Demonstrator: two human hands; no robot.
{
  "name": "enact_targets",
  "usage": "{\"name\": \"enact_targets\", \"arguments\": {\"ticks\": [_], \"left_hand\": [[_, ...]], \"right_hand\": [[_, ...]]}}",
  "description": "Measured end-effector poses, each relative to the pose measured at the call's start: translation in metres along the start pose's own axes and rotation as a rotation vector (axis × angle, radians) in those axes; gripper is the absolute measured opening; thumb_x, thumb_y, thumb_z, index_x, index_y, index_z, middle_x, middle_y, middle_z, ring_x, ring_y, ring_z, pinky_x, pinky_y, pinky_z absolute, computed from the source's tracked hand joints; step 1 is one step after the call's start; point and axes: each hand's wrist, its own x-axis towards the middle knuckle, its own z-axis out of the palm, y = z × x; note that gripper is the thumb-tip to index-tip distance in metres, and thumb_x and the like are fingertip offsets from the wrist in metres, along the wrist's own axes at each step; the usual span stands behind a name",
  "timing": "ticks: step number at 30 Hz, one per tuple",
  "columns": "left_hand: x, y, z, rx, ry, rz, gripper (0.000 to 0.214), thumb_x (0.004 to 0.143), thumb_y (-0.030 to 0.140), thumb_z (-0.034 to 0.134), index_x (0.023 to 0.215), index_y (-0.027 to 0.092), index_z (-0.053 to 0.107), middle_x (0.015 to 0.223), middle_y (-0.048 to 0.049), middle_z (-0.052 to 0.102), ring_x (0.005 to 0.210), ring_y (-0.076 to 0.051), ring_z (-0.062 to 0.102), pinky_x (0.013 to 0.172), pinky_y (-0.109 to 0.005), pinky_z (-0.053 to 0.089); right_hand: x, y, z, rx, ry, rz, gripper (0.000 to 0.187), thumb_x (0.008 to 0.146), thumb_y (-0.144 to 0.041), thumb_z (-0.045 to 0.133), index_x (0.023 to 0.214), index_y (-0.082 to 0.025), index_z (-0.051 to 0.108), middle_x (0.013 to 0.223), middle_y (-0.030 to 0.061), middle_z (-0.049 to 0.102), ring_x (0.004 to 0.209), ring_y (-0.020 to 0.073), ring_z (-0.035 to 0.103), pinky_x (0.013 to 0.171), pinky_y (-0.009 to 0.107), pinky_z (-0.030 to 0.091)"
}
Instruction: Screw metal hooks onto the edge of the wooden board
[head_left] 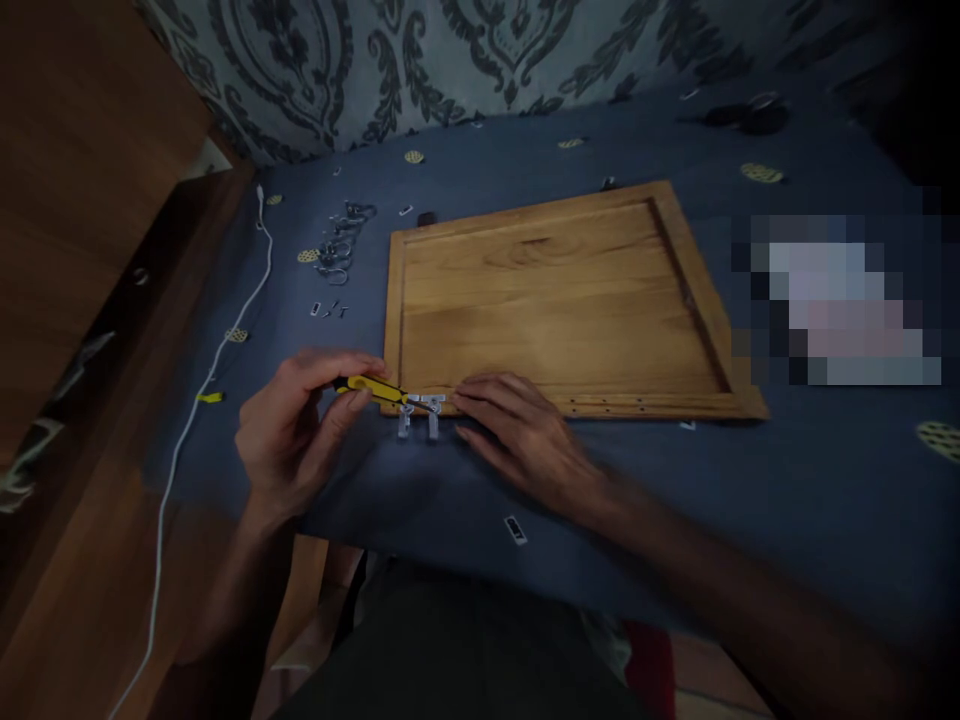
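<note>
In my left hand [304,425] is a small yellow-and-black screwdriver [375,388], its shaft pointing right and slightly down. Its tip meets a pale metal fitting [422,400] with two tabs hanging past the near edge of a framed wooden panel [525,310]. The fitting sits on the frame's near rail, close to the left corner. My right hand [529,430] grips that same rail just right of the fitting, fingers on top and thumb along the front edge. A screw, if one is under the tip, is too small to make out.
Several curved metal hooks [337,245] and a few small screws [335,311] lie on the blue patterned cloth [465,500] to the left. A white cable [180,440] runs along the left side. Dark scissors-like object [750,115] lies at the back right.
</note>
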Motion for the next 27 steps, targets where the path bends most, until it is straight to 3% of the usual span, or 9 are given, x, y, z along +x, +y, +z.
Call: {"name": "enact_targets", "arguments": {"ticks": [9,17,21,27], "left_hand": [[0.004,0.007,-0.007,-0.01,-0.099,0.003,0.025,0.096,0.017,0.07,0.118,0.028,0.072,0.107,-0.0007,0.08,0.095,-0.018,0.077,0.085,-0.032,0.064],[0.01,0.01,-0.01,-0.048,-0.11,0.003,0.03,0.094,0.012,0.072,0.119,0.028,0.073,0.109,-0.0006,0.08,0.098,-0.018,0.078,0.089,-0.032,0.065],[0.013,0.014,-0.013,-0.016,-0.161,0.007,0.03,0.094,0.013,0.072,0.119,0.029,0.073,0.109,-0.0002,0.081,0.097,-0.018,0.079,0.088,-0.032,0.066],[0.014,0.015,-0.018,0.062,-0.177,-0.019,0.027,0.093,0.013,0.074,0.116,0.027,0.074,0.107,0.0011,0.081,0.095,-0.016,0.079,0.087,-0.029,0.064]], "right_hand": [[0.001,-0.001,0.0,-0.009,0.0,-0.003,0.023,0.104,-0.025,0.057,0.12,-0.018,0.071,0.113,0.0126,0.076,0.109,0.0286,0.069,0.095,0.051,0.062],[0.004,-0.003,-0.003,-0.001,0.001,-0.018,0.022,0.104,-0.024,0.056,0.119,-0.02,0.071,0.111,0.0116,0.076,0.108,0.028,0.07,0.094,0.05,0.063],[0.005,-0.003,-0.003,-0.003,0.023,-0.036,0.02,0.103,-0.022,0.057,0.116,-0.015,0.071,0.109,0.0126,0.075,0.105,0.0277,0.069,0.093,0.048,0.063],[0.004,-0.002,-0.002,0.0,0.011,-0.025,0.022,0.104,-0.023,0.055,0.118,-0.018,0.071,0.111,0.0119,0.075,0.107,0.0269,0.069,0.094,0.049,0.062]]}}
